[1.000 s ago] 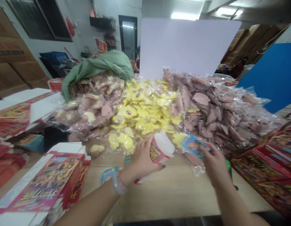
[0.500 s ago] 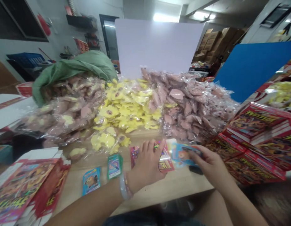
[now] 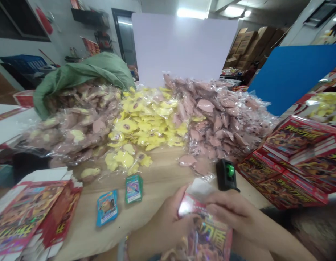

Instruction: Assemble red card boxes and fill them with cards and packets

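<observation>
Across the wooden table [image 3: 157,177], bagged pink pieces [image 3: 233,119] and yellow pieces [image 3: 146,127] heap up and block the far side, with stacked red boxes [image 3: 282,174] at the right and flat cartons [image 3: 29,210] at the left. At the near edge, the left hand [image 3: 170,217] and right hand [image 3: 233,206] close round a printed box [image 3: 211,239], fingers partly covering its white flap. Just beyond the right hand stands a tape dispenser [image 3: 224,175]; blue cards [image 3: 107,208] and green cards [image 3: 134,188] lie leftward.

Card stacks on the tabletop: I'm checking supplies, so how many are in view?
2: the blue stack, and the green stack to its right, slightly farther back. Both lie left of the red box in the left hand. Others may be hidden.
</observation>
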Available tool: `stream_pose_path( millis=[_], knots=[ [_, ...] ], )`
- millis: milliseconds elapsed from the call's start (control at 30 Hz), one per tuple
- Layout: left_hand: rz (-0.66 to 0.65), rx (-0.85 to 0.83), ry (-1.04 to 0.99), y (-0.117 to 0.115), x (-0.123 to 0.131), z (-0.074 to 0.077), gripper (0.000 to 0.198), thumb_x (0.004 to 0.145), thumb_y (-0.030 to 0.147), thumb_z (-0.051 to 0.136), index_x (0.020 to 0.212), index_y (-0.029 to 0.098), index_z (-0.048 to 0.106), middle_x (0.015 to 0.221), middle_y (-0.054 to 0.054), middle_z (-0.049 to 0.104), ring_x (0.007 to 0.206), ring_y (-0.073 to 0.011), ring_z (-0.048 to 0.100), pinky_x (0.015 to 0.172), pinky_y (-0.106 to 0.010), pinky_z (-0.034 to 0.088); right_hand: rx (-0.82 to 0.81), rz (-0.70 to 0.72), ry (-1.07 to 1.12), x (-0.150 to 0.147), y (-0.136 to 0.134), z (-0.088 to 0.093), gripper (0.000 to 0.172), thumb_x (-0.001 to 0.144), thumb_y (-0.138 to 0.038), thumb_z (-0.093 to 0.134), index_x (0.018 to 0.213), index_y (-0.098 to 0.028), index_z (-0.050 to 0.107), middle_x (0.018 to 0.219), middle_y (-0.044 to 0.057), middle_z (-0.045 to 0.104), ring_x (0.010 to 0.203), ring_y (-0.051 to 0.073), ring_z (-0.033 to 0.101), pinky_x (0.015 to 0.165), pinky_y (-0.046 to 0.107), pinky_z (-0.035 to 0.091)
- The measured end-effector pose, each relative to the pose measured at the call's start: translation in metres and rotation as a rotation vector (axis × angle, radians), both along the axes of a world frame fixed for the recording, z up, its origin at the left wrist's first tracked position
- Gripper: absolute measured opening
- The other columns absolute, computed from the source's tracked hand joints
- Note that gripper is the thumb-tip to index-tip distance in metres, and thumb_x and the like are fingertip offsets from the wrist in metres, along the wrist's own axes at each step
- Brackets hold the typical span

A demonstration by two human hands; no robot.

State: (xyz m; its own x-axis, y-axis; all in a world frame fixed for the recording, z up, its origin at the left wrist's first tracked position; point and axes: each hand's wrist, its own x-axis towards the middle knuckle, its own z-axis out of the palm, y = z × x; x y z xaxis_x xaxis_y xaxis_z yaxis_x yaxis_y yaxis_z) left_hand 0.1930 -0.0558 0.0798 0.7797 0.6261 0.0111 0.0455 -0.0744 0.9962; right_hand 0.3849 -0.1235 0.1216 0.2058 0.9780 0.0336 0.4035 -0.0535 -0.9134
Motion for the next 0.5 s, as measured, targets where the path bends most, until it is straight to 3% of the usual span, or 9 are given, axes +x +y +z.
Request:
stream_pose_path(
  millis=[100, 167, 267, 367, 433, 500],
  knots=[
    [0.184, 0.020, -0.037, -0.012, -0.009, -0.018, 0.060, 0.081, 0.027, 0.051, 0.134, 0.022, 0.024, 0.121, -0.009, 0.051, 0.102, -0.0226, 0.054, 0.087, -0.034, 0.044, 0.111, -0.381, 0.038, -0.003, -0.015, -0.018, 0.031, 0.073, -0.047, 0.059, 0.094, -0.026, 0.068, 0.096, 0.007, 0.068, 0.092, 0.025, 0.061, 0.081, 0.034, 0.048],
    [0.268, 0.138, 0.014, -0.021, -0.011, -0.033, 0.059, 0.077, 0.029, 0.055, 0.130, 0.022, 0.030, 0.119, -0.011, 0.051, 0.103, -0.0246, 0.053, 0.088, -0.035, 0.043, 0.087, -0.531, 0.139, -0.013, -0.025, -0.036, 0.043, 0.071, -0.053, 0.057, 0.104, -0.026, 0.065, 0.099, 0.008, 0.067, 0.098, 0.028, 0.059, 0.084, 0.039, 0.047],
    [0.225, 0.279, -0.013, -0.032, -0.009, -0.045, 0.035, 0.073, 0.034, 0.059, 0.104, 0.022, 0.050, 0.098, -0.009, 0.057, 0.085, -0.0220, 0.057, 0.075, -0.032, 0.047, -0.147, -0.346, 0.421, -0.030, -0.040, -0.057, 0.053, 0.069, -0.060, 0.055, 0.101, -0.020, 0.067, 0.091, 0.012, 0.069, 0.091, 0.032, 0.062, 0.077, 0.044, 0.050],
    [0.153, 0.232, 0.130, -0.037, 0.000, -0.047, 0.018, 0.073, 0.036, 0.057, 0.082, 0.021, 0.050, 0.077, -0.005, 0.056, 0.068, -0.0183, 0.055, 0.063, -0.030, 0.046, -0.392, -0.112, 0.774, -0.035, -0.044, -0.061, 0.053, 0.068, -0.056, 0.059, 0.103, -0.017, 0.067, 0.090, 0.012, 0.069, 0.083, 0.030, 0.064, 0.077, 0.044, 0.049],
    [0.152, 0.144, 0.300, -0.038, 0.008, -0.050, 0.014, 0.075, 0.031, 0.055, 0.083, 0.021, 0.050, 0.081, -0.005, 0.058, 0.076, -0.0204, 0.056, 0.068, -0.032, 0.046, -0.438, 0.004, 0.769, -0.028, -0.040, -0.058, 0.048, 0.070, -0.050, 0.062, 0.105, -0.018, 0.066, 0.092, 0.010, 0.069, 0.084, 0.027, 0.064, 0.081, 0.042, 0.047],
    [0.171, 0.080, 0.381, -0.039, 0.015, -0.054, 0.016, 0.077, 0.029, 0.053, 0.088, 0.019, 0.049, 0.087, -0.006, 0.060, 0.084, -0.0227, 0.057, 0.074, -0.036, 0.045, -0.417, 0.128, 0.623, -0.019, -0.033, -0.053, 0.045, 0.076, -0.051, 0.054, 0.106, -0.019, 0.066, 0.098, 0.009, 0.068, 0.092, 0.025, 0.062, 0.088, 0.039, 0.044]
  ],
)
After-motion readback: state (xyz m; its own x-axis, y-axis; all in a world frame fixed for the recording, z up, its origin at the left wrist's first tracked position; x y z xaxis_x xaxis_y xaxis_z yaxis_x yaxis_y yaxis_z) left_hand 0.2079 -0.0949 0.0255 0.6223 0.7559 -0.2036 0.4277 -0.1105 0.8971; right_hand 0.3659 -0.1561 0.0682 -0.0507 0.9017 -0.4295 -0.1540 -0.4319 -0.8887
